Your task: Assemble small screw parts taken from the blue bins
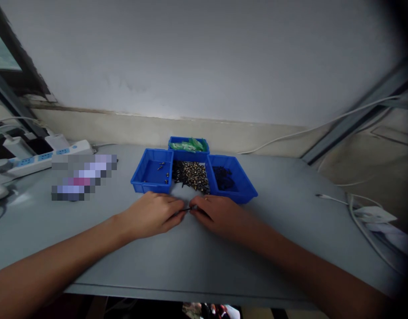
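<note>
A small thin dark piece spans the short gap between my two hands, just above the table. Pinched fingers of my left hand grip its left end. My right hand is closed in a pinch at the other end; its fingertips hide what exactly they hold. Right behind the hands lies a pile of small brass-coloured and black metal parts. The left blue bin holds a few small brass-coloured parts. Black small parts lie in the right blue bin.
A back blue bin contains green plastic wrapping. On the left are a white power strip with plugs and a pixelated object. White cables lie at the right. The grey table ends at a front edge; a wall stands behind.
</note>
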Demonstrator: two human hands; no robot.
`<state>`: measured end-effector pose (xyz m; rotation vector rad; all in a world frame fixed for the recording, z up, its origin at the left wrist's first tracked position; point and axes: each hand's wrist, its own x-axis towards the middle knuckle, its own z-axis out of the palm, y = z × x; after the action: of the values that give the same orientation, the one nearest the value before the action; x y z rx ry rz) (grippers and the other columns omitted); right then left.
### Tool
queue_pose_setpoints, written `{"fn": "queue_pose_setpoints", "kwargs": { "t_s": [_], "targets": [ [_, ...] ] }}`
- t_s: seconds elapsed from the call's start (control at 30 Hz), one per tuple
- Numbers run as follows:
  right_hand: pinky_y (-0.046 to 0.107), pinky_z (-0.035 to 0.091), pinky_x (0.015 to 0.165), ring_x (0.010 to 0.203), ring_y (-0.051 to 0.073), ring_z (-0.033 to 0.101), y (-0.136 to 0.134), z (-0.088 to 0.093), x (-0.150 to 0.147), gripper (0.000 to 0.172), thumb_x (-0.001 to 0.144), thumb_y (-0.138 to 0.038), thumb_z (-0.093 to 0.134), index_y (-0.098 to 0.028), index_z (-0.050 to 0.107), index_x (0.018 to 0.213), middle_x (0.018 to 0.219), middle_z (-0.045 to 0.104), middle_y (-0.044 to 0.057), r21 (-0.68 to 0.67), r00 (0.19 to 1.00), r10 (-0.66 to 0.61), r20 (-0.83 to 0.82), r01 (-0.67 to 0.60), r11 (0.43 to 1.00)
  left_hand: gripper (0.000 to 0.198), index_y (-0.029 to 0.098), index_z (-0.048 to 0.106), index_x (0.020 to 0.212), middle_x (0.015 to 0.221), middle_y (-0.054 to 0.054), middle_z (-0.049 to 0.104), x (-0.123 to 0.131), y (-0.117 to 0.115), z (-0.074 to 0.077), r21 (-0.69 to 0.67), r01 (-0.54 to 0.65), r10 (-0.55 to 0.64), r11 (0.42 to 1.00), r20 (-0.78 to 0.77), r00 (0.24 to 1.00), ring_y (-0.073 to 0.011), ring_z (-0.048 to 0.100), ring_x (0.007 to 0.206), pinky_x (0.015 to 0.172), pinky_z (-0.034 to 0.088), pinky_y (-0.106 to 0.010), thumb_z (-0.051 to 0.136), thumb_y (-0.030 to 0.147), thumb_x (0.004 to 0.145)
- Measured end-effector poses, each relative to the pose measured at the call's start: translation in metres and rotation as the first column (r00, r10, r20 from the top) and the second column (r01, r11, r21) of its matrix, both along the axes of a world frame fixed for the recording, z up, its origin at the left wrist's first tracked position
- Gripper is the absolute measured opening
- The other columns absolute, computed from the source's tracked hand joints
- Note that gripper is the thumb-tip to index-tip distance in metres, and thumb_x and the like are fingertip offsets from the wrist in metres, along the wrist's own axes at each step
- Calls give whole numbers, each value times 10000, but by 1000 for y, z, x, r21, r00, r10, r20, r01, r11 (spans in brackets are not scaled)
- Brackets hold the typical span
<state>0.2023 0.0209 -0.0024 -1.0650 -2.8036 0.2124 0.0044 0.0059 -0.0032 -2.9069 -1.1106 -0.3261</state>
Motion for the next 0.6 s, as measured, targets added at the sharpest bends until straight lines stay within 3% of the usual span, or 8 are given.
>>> {"fn": "queue_pose_setpoints", "kwargs": {
  "t_s": [0.43,0.6],
  "targets": [
    [263,395,639,719,143,552,-2,3,0,189,871,-271,362,-178,523,837,780,595,28,-2,1000,4,3,-4,1000,210,164,505,745,657,-6,590,0,0,0,32,-47,47,998,14,999,-128,543,567,495,340,-251,349,237,864],
    [282,411,659,727,157,562,2,-4,1,231,882,-274,329,-179,537,850,787,602,37,15,1000,21,11,-21,1000,219,157,503,762,708,-14,591,1,-1,1,27,-52,51,998,57,997,-128,551,602,507,353,-245,338,251,873]
  ]
}}
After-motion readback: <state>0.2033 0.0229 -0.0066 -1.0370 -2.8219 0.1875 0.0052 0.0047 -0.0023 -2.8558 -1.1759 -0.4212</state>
